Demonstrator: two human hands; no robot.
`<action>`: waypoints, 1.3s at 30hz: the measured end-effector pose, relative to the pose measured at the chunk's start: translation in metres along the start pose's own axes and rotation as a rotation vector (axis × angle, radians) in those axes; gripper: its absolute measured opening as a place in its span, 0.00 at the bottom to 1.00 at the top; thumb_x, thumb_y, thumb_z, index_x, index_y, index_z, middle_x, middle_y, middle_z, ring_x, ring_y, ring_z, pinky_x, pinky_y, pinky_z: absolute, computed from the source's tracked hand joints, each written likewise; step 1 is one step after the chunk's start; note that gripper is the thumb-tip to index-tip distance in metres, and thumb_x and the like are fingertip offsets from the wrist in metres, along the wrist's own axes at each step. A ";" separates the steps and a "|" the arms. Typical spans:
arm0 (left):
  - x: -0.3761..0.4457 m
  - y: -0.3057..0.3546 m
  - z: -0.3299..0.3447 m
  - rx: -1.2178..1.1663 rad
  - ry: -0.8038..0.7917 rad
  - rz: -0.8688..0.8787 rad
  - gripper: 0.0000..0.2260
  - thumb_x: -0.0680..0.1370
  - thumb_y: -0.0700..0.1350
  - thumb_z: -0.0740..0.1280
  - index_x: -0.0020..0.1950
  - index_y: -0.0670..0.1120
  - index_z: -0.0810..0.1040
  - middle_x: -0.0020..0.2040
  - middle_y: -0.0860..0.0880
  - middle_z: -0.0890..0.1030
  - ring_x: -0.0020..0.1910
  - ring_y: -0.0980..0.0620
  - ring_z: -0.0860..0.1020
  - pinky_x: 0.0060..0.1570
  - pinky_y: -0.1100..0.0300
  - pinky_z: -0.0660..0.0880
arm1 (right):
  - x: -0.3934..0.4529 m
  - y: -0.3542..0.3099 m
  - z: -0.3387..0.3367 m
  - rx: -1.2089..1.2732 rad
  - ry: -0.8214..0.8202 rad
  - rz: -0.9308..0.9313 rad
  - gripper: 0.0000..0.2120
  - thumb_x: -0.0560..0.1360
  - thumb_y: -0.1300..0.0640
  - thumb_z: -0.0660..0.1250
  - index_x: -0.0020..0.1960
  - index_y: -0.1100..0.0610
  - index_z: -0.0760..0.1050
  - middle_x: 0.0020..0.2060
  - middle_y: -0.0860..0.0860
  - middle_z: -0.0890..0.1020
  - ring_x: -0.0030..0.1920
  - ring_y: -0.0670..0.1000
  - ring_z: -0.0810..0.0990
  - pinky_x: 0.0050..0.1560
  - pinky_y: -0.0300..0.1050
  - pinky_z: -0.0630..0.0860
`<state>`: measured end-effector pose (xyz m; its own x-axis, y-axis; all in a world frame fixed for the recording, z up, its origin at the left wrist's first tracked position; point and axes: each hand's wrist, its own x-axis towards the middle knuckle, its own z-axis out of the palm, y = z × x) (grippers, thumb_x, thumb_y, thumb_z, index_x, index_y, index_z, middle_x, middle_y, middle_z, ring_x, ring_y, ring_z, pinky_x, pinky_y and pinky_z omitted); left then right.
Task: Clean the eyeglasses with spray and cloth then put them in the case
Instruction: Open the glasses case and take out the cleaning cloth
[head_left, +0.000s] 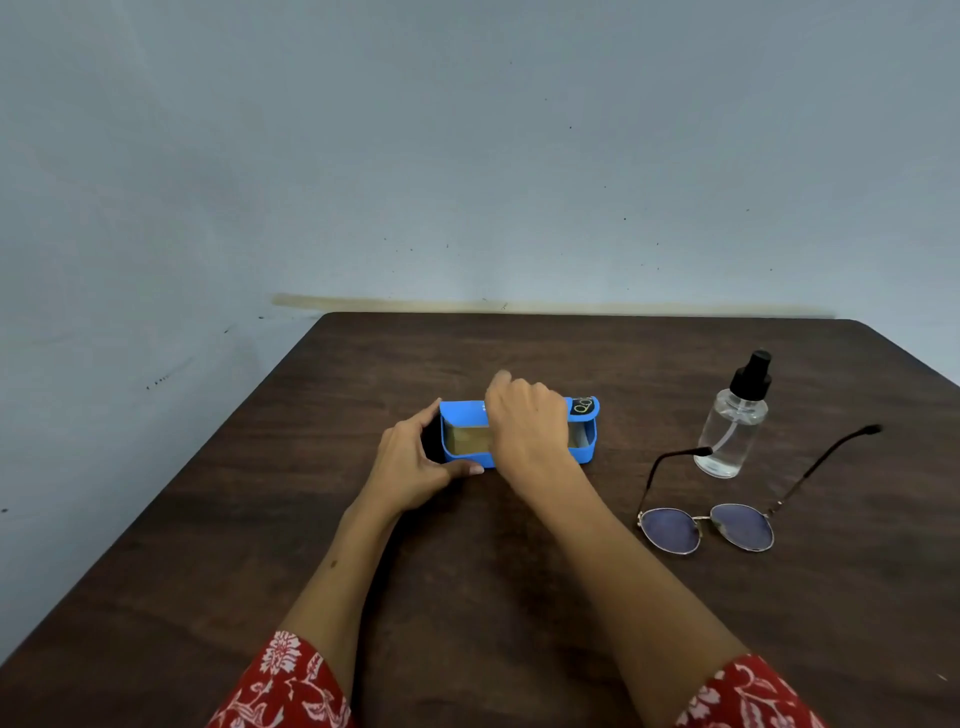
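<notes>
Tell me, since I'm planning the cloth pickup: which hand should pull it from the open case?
Right. The right hand is already over the open case, fingers dipping inside, though I can't see a cloth for sure. The left hand grips the case's left end, steadying it.

open blue case (467, 457), glasses (706, 525) unfolded, spray bottle (732, 421) upright
</notes>
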<state>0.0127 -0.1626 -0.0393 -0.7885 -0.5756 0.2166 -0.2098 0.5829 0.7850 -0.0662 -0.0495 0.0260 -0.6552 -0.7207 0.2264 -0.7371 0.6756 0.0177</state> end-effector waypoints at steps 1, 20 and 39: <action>0.000 0.000 0.000 -0.008 -0.002 0.000 0.45 0.60 0.47 0.82 0.73 0.43 0.65 0.68 0.48 0.74 0.67 0.53 0.71 0.66 0.59 0.67 | 0.004 0.001 -0.002 0.024 0.025 0.024 0.14 0.70 0.62 0.70 0.44 0.56 0.64 0.42 0.52 0.78 0.43 0.53 0.77 0.38 0.45 0.65; 0.003 -0.006 0.000 0.038 -0.012 -0.031 0.46 0.60 0.50 0.81 0.73 0.44 0.64 0.68 0.49 0.72 0.68 0.51 0.68 0.60 0.63 0.63 | 0.050 0.010 -0.017 0.408 -0.096 0.175 0.07 0.73 0.68 0.64 0.50 0.60 0.73 0.44 0.56 0.77 0.43 0.54 0.75 0.41 0.44 0.70; -0.001 -0.002 -0.005 0.112 0.055 -0.022 0.44 0.64 0.52 0.79 0.74 0.44 0.62 0.71 0.48 0.69 0.72 0.48 0.63 0.75 0.47 0.48 | 0.006 0.023 0.005 0.220 -0.159 0.474 0.10 0.73 0.62 0.65 0.53 0.55 0.74 0.52 0.52 0.79 0.53 0.53 0.77 0.39 0.44 0.67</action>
<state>0.0164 -0.1660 -0.0380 -0.7506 -0.6178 0.2345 -0.2920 0.6284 0.7210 -0.0883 -0.0391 0.0230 -0.9285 -0.3712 0.0099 -0.3609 0.8960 -0.2586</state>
